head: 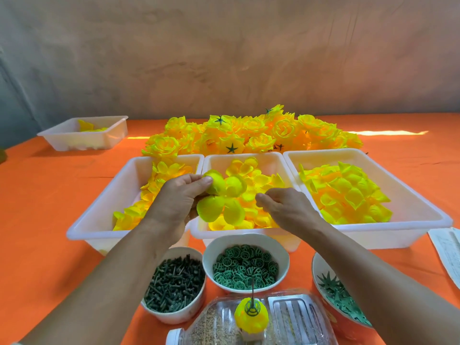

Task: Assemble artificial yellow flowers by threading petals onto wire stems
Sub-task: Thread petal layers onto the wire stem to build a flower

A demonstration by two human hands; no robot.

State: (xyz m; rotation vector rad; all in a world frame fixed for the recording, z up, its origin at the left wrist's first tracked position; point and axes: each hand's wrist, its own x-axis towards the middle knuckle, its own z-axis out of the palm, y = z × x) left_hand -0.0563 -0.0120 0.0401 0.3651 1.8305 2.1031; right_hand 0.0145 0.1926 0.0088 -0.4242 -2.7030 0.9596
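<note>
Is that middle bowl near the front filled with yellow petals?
No, the middle bowl holds green ring-shaped pieces; the yellow petals lie in the white tray behind it.

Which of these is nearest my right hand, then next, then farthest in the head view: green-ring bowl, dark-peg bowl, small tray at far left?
1. Green-ring bowl, front centre, just below the right hand.
2. Dark-peg bowl, front left, beside the first.
3. Small tray, far back left.
</note>
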